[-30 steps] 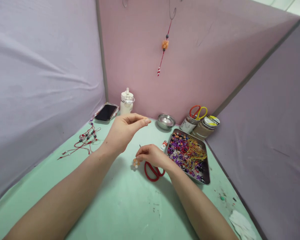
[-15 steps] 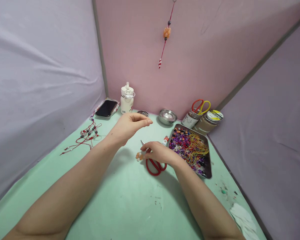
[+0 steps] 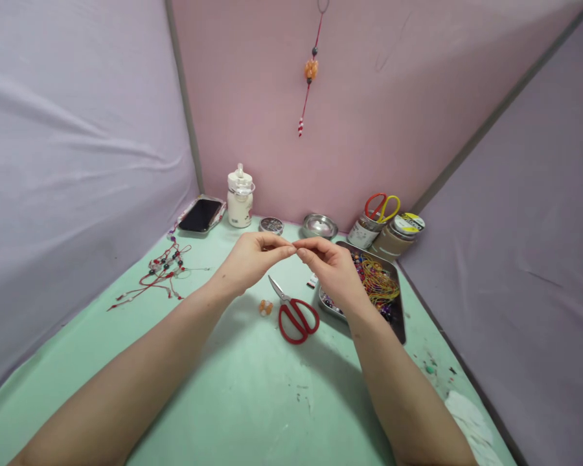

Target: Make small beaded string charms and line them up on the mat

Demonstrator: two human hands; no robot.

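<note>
My left hand (image 3: 255,259) and my right hand (image 3: 333,265) meet fingertip to fingertip above the green tabletop (image 3: 233,401). Both are closed in a pinch, and whatever lies between the tips is too small to make out. Below them, red-handled scissors (image 3: 294,314) lie on the table with the blades slightly apart. Just left of the scissors rests a small cluster of orange and white beads (image 3: 265,307). My right hand partly covers a metal tray (image 3: 402,327) of loose beads and yellow cord (image 3: 379,281).
A beaded red cord (image 3: 162,265) lies at the left, near a phone (image 3: 201,215) and a white bottle (image 3: 240,200). Behind my hands stand a round tin (image 3: 271,225), a metal bowl (image 3: 319,226) and jars (image 3: 399,234). An orange beaded pendant (image 3: 311,69) hangs on the pink back wall.
My right hand has left the scissors and bead cluster and risen to meet my left fingertips. The scissors and cluster stay on the table. The view has shifted slightly.
</note>
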